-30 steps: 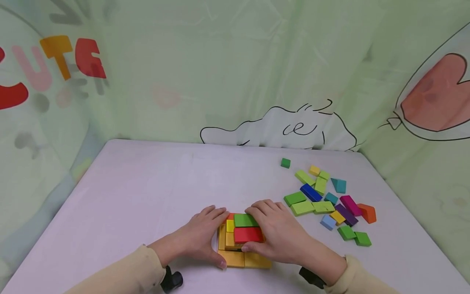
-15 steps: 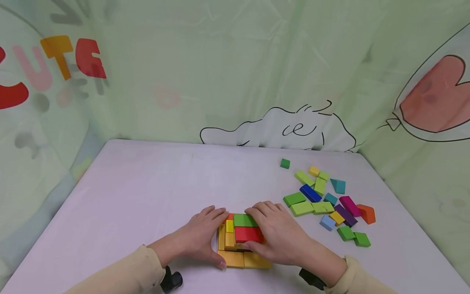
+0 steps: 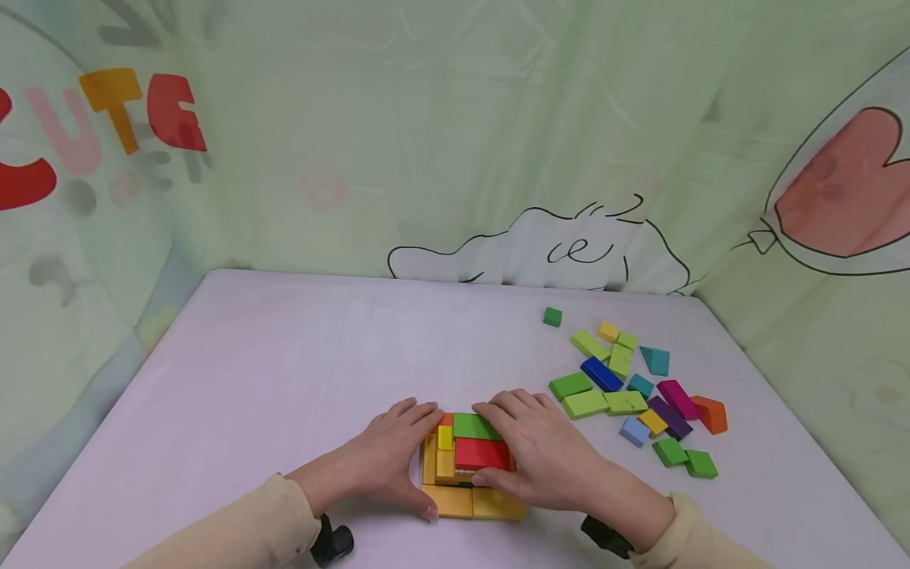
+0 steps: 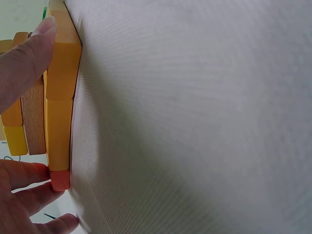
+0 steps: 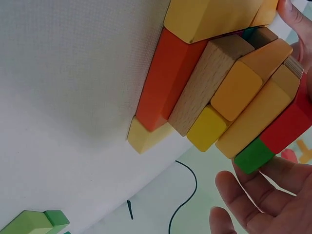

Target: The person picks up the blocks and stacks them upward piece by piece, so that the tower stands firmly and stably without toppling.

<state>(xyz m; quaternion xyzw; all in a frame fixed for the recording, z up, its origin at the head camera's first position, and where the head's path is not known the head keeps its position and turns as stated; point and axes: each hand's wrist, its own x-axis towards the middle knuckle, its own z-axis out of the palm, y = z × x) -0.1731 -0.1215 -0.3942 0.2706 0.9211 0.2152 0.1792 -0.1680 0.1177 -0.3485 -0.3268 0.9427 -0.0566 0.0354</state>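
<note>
A low layered stack of wooden blocks (image 3: 449,501) stands near the table's front, orange and yellow at the base. A red block (image 3: 485,454) and a green block (image 3: 476,427) lie side by side on top. My left hand (image 3: 387,454) holds the stack's left side, its thumb against an orange block (image 4: 63,70) and fingertips at a red end block (image 4: 60,180). With my right hand (image 3: 547,458) I grip the top pair, thumb at the red block's front and fingertips at the green one's back (image 5: 253,156). The right palm hides the stack's right side.
Loose blocks lie scattered at the right, among them a dark blue block (image 3: 602,374), a purple block (image 3: 671,417) and an orange block (image 3: 711,414). One dark green cube (image 3: 552,317) sits apart farther back. A printed curtain (image 3: 298,158) rises behind the table (image 3: 284,356).
The red and green top blocks, held by my right hand, shift very slightly. The left hand and the loose blocks stay as they were.
</note>
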